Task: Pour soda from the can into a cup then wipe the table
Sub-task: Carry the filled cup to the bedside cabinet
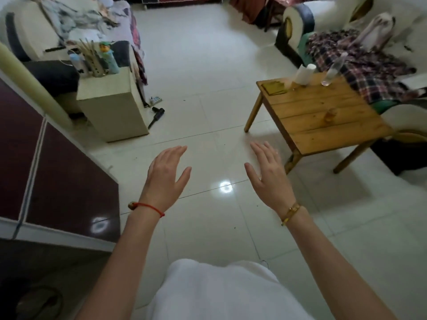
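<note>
- Hands first: the left hand (pixel 166 179) and the right hand (pixel 269 175) are held out side by side over the pale tiled floor (pixel 208 65), backs up, fingers straight and loosely spread, each holding nothing and touching nothing.
- Left wrist carries a red string bracelet (pixel 147 207); right wrist carries a gold bangle (pixel 290 213).
- Below the forearms, nearest the camera, lies white clothing (pixel 215 294).
- Left of the left hand runs a dark maroon cabinet (pixel 67 181) with white trim.
- Beyond the right hand, ahead and to its right, stands a small wooden table (pixel 323 121) of honey-coloured planks on four splayed legs.
- On the table's middle sits a small clear cup (pixel 330 114), short, see-through and hard to make out against the wood; whether it holds anything cannot be told.
- Farther along, at the table's far edge, stand a white paper roll (pixel 304 73), a tall clear bottle (pixel 332 70) and a flat dark-gold pad (pixel 275 87).
- No shape here can be surely read as a soda can; blur hides such detail.
- Beyond the table, a plaid cloth (pixel 360 65) drapes a white sofa (pixel 323 17).
- Far ahead of the left hand, a cream side cabinet (pixel 115 105) bears bottles.
</note>
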The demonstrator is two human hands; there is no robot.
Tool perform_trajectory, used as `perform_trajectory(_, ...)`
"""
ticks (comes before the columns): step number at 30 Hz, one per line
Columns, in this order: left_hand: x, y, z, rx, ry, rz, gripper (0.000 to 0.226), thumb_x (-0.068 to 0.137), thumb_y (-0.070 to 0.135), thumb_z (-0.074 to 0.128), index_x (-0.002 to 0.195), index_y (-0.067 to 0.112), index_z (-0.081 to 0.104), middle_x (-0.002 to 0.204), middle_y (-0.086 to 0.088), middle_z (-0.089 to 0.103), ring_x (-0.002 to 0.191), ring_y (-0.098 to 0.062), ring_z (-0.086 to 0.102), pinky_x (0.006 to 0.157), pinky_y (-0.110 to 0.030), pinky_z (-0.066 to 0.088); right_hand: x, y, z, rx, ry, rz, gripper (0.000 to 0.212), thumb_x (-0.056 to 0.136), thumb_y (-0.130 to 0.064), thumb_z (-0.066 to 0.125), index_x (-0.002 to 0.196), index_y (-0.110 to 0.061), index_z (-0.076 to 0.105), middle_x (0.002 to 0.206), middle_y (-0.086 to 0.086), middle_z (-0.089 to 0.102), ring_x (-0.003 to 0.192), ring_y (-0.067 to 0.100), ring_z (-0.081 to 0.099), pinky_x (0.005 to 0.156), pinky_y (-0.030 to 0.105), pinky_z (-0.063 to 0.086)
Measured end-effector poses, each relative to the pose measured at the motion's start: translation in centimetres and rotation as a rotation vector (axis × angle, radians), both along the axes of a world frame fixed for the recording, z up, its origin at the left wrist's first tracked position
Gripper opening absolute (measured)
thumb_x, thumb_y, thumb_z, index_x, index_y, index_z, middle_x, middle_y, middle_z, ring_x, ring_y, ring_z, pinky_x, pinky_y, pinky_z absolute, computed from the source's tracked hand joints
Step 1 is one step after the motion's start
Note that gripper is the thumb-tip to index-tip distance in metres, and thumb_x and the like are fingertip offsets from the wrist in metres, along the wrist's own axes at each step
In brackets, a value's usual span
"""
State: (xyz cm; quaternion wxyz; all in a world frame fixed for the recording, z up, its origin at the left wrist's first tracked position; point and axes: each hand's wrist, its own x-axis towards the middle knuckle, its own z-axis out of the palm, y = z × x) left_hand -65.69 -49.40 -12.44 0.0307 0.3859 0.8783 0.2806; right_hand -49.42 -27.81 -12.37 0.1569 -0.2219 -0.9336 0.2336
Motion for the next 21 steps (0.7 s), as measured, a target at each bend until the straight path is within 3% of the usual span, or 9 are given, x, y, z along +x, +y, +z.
perform_trajectory(4, 4.3, 7.2, 0.2, 0.015, 0.0, -0.106, 0.05, 0.098, 0.032, 0.053, 0.145, 0.018, 0.043, 0.145, -0.001, 0.049, 0.137, -0.022, 0.04, 0.113, -0.049, 0.035, 6.6, 5.5, 0.0, 0.015, -0.009, -0.102, 0.054, 0.102, -0.036, 0.041, 0.15, -0.013, 0.031, 0.156, 0.002, 0.032, 0.15, 0.017, 0.014, 0.124, 0.041, 0.009)
perform_trajectory(8, 9.2, 15.0, 0.2, 0.024, -0.019, -0.205, 0.054, 0.095, 0.043, 0.044, 0.145, 0.021, 0.042, 0.143, 0.001, 0.049, 0.136, -0.021, 0.042, 0.111, -0.049, 0.038, 13.1, 11.5, 0.4, 0.045, -0.034, -0.198, 0.056, 0.101, -0.041, 0.035, 0.15, -0.014, 0.031, 0.155, 0.002, 0.033, 0.149, 0.017, 0.017, 0.123, 0.041, 0.009)
perform_trajectory(13, 14.9, 24.0, 0.2, 0.049, -0.027, -0.3, 0.051, 0.097, 0.033, 0.053, 0.145, 0.018, 0.042, 0.143, -0.001, 0.05, 0.135, -0.019, 0.042, 0.111, -0.048, 0.038, 20.3, 18.8, 0.4, 0.046, -0.045, -0.292, 0.051, 0.101, -0.034, 0.042, 0.148, -0.015, 0.033, 0.153, 0.003, 0.036, 0.148, 0.018, 0.018, 0.123, 0.044, 0.011)
perform_trajectory(21, 19.5, 33.6, -0.1, 0.009, -0.061, -0.373, 0.051, 0.096, 0.03, 0.056, 0.145, 0.018, 0.044, 0.141, -0.003, 0.051, 0.133, -0.019, 0.044, 0.112, -0.042, 0.039, 27.0, 27.5, 0.1, -0.052, -0.076, -0.428, 0.052, 0.1, -0.04, 0.039, 0.147, -0.015, 0.038, 0.151, 0.005, 0.039, 0.147, 0.019, 0.021, 0.12, 0.046, 0.023)
